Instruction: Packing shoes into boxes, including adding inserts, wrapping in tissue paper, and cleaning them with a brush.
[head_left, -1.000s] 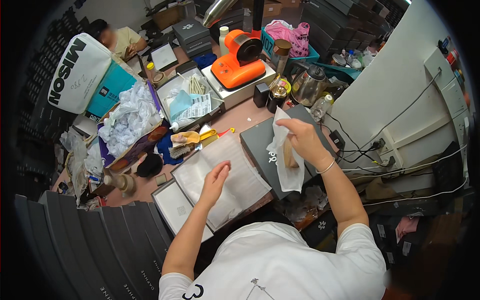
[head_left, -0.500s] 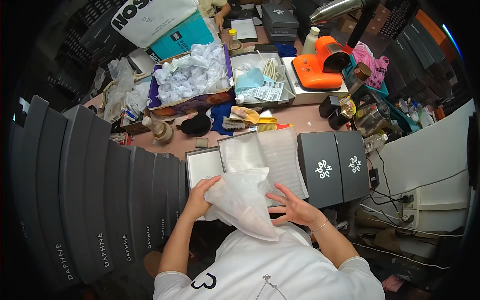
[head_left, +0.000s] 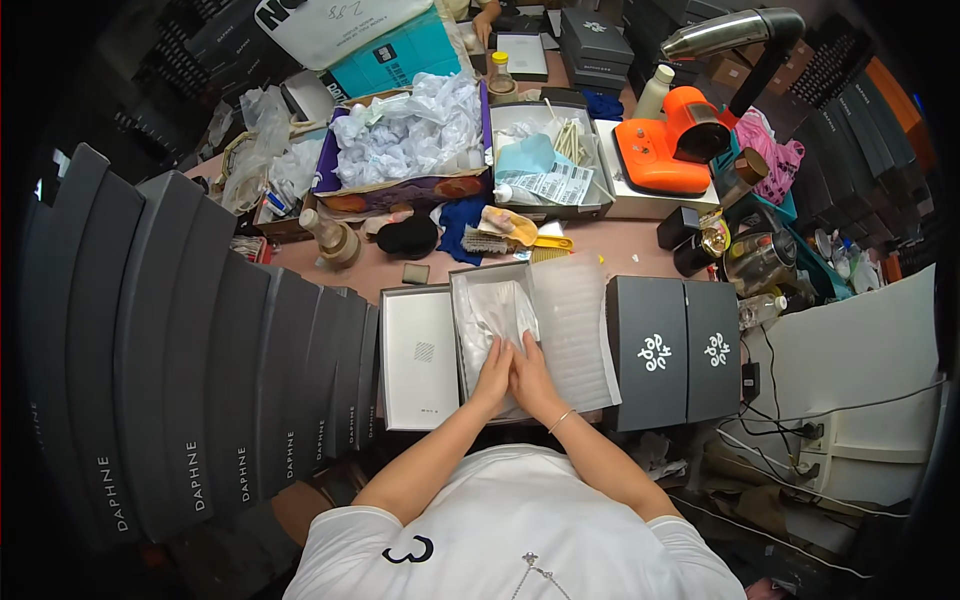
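A translucent white pouch [head_left: 497, 309] lies in the open grey shoe box [head_left: 463, 290] in front of me; what is inside it cannot be made out. My left hand [head_left: 491, 378] and my right hand [head_left: 532, 376] meet side by side over its near end. Their fingers point away from me and close on the pouch, partly hidden from above. Left of the box lies its open lid [head_left: 421, 355], pale inside. On the right a sheet of white foam wrap [head_left: 572, 335] hangs over the box edge.
Two closed grey boxes [head_left: 648, 352] lie to the right. A long row of grey boxes [head_left: 235, 375] stands on the left. Behind are a carton of crumpled white paper [head_left: 410, 130], brushes [head_left: 486, 241], a jar [head_left: 338, 243] and an orange hot-air blower [head_left: 665, 150]. Another person's hand [head_left: 486, 20] shows at the back.
The pouch has moved from in front of my chest down into the shoe box. My right hand, earlier apart with fingers spread, has come against it beside my left. The lid is now uncovered.
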